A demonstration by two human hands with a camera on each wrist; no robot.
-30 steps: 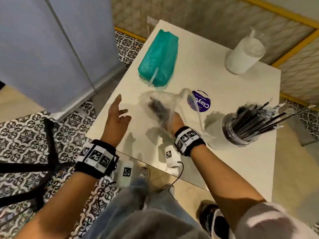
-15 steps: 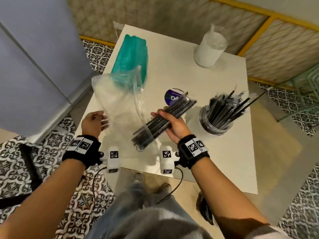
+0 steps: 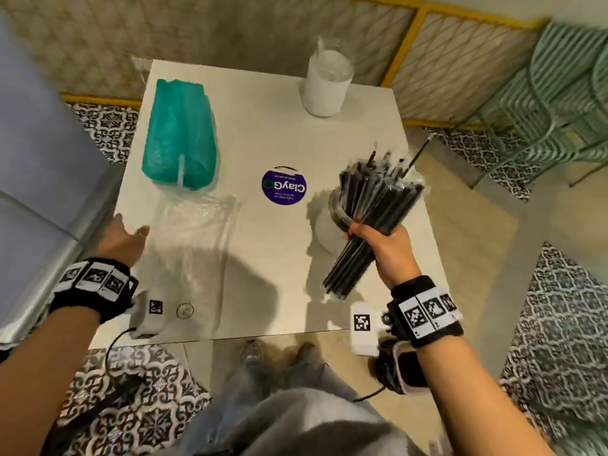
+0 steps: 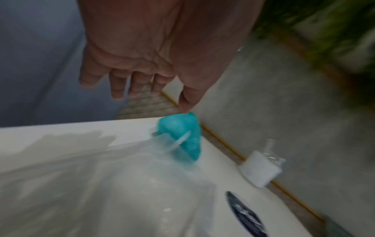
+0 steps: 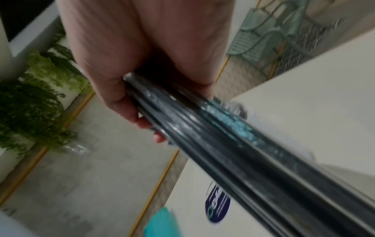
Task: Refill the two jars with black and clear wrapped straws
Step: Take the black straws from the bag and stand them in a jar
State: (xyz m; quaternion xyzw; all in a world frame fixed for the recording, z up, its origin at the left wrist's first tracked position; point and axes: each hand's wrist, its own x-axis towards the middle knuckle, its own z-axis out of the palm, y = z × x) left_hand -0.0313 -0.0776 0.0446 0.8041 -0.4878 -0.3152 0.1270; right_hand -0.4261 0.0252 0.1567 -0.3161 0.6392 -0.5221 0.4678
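Presently the right hand (image 3: 390, 250) is clamped around a bundle of black straws (image 3: 368, 225), fingers and thumb wrapped about its lower half; the bundle is tilted, its upper ends fanning out over the mouth of a glass jar (image 3: 334, 209) at the right side of the desk (image 3: 263, 133). That jar already holds black straws; whether the held bundle touches them cannot be told. In the right wrist view the straws (image 5: 233, 152) run diagonally away from the hand (image 5: 142, 64), blurred. The left hand (image 3: 120, 241) sits at the desk's left edge, fingers straight and spread, holding nothing; the left wrist view confirms the hand (image 4: 152, 48) is apart and empty. Just beside it a clear plastic bag (image 3: 194, 232) lies flat on the desk. A teal bag (image 3: 177, 136) lies beyond it toward the far left corner. A second jar (image 3: 325, 83), filled with white-looking wrapped straws, stands at the far edge. A round purple sticker (image 3: 284, 187) sits at mid-desk, between the teal bag and the near jar. A green chair (image 3: 559, 93) stands on the floor to the right.
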